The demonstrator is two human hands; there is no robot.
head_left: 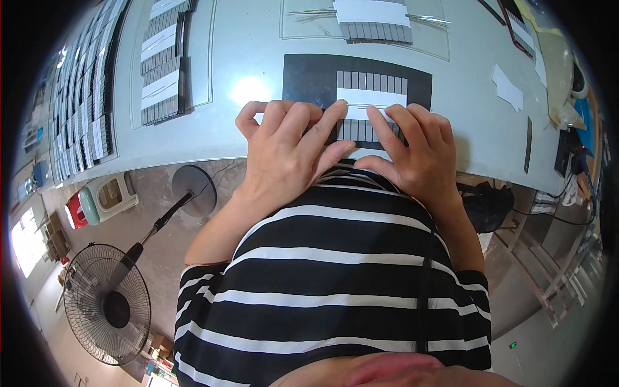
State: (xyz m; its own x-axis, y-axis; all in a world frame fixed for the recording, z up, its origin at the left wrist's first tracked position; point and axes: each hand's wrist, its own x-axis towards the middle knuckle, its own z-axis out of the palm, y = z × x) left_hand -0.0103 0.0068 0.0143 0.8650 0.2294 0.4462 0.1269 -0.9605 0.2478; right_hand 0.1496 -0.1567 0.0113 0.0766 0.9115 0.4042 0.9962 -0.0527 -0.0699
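A block of dark grey strips (372,81) laid side by side, with a white paper band (372,97) across its middle, rests on a black mat (309,74) in front of me. A thin, wire-like line (361,106) runs along the band; its exact kind is too fine to make out. My left hand (280,145) touches the band's left end with the index fingertip, its thumb apart below and other fingers bent. On the right part of the band lies the index fingertip of my right hand (416,145), its fingers spread and thumb apart. Neither hand visibly grips anything.
Similar banded blocks (161,90) lie on a glass sheet at left, beside long rows of strips (84,103). Another block (374,19) with thin wires (313,13) stands beyond the mat. A white paper piece (508,88) lies right. A fan (109,306) stands on the floor.
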